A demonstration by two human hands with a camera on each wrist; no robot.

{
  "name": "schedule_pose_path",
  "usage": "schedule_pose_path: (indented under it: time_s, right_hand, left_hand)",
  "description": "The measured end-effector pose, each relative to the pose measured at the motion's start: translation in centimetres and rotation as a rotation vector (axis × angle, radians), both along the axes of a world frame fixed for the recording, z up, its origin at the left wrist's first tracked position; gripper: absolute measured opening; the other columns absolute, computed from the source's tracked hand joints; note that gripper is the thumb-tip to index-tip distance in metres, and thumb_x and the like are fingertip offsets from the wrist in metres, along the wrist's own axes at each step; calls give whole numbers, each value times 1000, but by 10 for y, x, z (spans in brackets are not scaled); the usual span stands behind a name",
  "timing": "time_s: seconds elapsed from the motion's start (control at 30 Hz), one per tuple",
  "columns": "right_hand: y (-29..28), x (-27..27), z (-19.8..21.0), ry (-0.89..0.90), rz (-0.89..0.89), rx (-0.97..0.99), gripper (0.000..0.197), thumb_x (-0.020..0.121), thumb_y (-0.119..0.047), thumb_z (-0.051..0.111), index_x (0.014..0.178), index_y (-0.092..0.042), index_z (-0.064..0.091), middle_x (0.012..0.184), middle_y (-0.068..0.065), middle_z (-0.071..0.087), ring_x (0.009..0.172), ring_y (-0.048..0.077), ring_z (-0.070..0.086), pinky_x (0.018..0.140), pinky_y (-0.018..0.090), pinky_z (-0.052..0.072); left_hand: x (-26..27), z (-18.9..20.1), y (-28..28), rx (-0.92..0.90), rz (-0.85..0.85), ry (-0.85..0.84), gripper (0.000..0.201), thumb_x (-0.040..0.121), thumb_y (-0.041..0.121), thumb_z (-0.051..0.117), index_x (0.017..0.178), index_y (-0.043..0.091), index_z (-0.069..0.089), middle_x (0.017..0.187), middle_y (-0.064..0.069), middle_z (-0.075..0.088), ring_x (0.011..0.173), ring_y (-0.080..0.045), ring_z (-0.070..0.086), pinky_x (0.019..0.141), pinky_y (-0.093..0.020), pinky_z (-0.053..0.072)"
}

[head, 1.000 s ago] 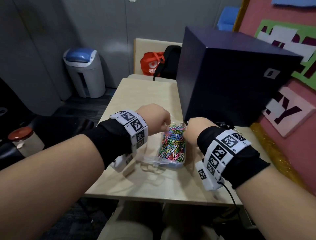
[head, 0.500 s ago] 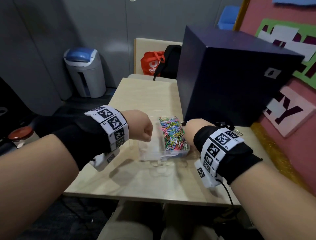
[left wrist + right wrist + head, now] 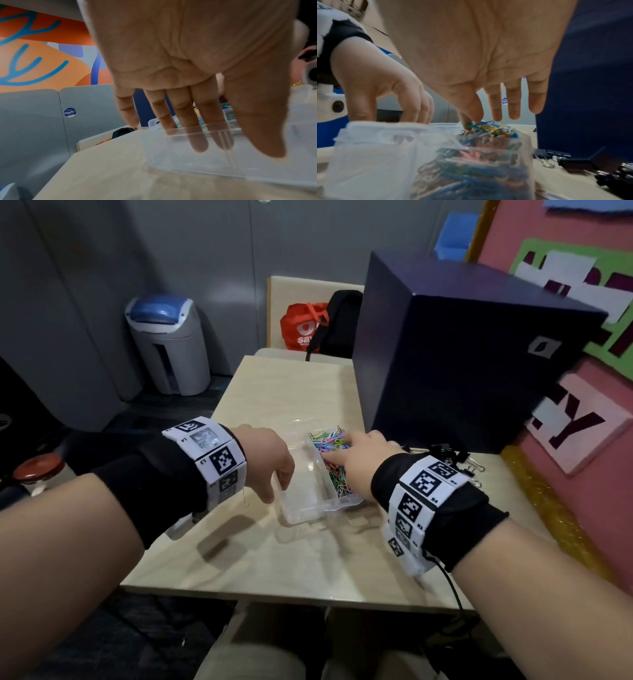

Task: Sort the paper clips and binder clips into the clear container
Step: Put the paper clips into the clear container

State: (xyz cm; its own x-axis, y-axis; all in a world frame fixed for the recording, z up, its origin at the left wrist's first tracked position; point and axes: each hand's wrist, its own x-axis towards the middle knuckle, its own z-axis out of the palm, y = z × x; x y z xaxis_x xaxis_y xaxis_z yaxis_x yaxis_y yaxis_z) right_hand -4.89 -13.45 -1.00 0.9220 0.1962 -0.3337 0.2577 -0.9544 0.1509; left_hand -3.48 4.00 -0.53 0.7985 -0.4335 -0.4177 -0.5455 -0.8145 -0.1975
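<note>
Both hands' grip now slack, left hand (image 3: 270, 460) and right hand (image 3: 356, 460) over one clear container (image 3: 308, 508), one paper-clip heap (image 3: 334, 470).

Clear glossy plastic container (image 3: 317, 510) on a smooth, pale wood-look table (image 3: 274, 392).

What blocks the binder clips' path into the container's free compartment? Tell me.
The right hand over the colourful paper clips lies between the black binder clips and the clear plastic container's left compartment.

Navy box (image 3: 455, 350), bin (image 3: 168, 344) (blue-lidded), backpack (image 3: 339, 323)
</note>
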Motion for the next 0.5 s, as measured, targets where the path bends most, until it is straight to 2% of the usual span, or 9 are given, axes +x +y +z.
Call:
schedule_pose_path:
  time_s: [0.1,0.17,0.3,0.4,0.5]
  right_hand:
    - [-1,1,0,-1,-17,-42,69,88,-12,51,142,-51,31,148,1,25,135,32,25,110,45,30]
    - [0,0,-2,-51,-10,21,61,88,-11,50,138,-45,40,145,1,29,132,30,27,107,43,30]
    - [6,-2,-8,-166,-13,169,33,91,-19,47,118,-31,62,131,1,39,122,28,35,101,41,35]
    - [10,-3,-13,-166,-4,164,26,90,-22,51,111,-24,66,130,1,38,121,29,36,99,41,38]
    - [10,-4,-14,-168,34,182,24,89,-22,54,108,-24,67,132,0,39,123,27,35,100,41,36]
  left_hand:
    - [2,-5,1,-57,-11,-8,28,81,43,69,107,36,68,109,16,66,110,-12,55,87,-29,43]
    - [1,-8,0,-94,-10,9,26,80,44,70,103,34,70,104,15,68,105,-11,59,85,-28,45]
    - [-3,-11,-7,-131,-24,29,25,80,45,69,101,32,72,100,13,70,95,-9,60,74,-24,39]
    - [-7,-13,-14,-148,-37,27,24,80,46,69,97,30,72,97,12,70,82,-9,52,72,-24,35]
    - [-9,-14,-16,-143,-35,29,25,79,48,69,95,29,72,94,11,70,80,-9,50,72,-26,42]
